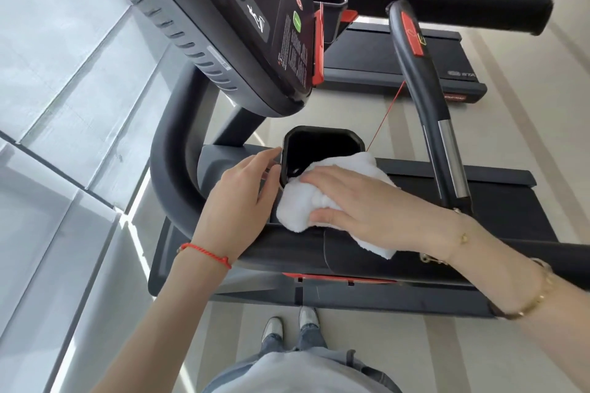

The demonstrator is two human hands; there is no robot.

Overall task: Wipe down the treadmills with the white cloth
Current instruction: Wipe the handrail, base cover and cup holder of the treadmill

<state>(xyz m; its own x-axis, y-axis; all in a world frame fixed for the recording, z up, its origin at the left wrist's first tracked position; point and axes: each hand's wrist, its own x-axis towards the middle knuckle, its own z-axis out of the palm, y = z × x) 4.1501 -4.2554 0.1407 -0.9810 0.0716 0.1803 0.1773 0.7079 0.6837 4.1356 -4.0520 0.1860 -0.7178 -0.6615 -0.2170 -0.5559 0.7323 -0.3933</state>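
Gym floor [376, 357], pale stripes, treadmill [178, 150] underfoot. Right hand [367, 204] flat on white cloth [303, 201], fingers straight, pressing at cup holder [322, 150] rim. Left hand [239, 191] beside holder, fingers relaxed, holding nothing. Risk: cloth sliding into holder, snagging red safety cord [386, 115] behind it. Console [242, 9] overhangs beyond; second treadmill [396, 54] farther.

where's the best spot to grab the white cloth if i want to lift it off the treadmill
Grip the bunched fold of the white cloth nearest the cup holder, coming from above. It lies crumpled on the treadmill frame, and that raised lump sits exposed beside the right hand pressing it, while its lower corner lies flat.
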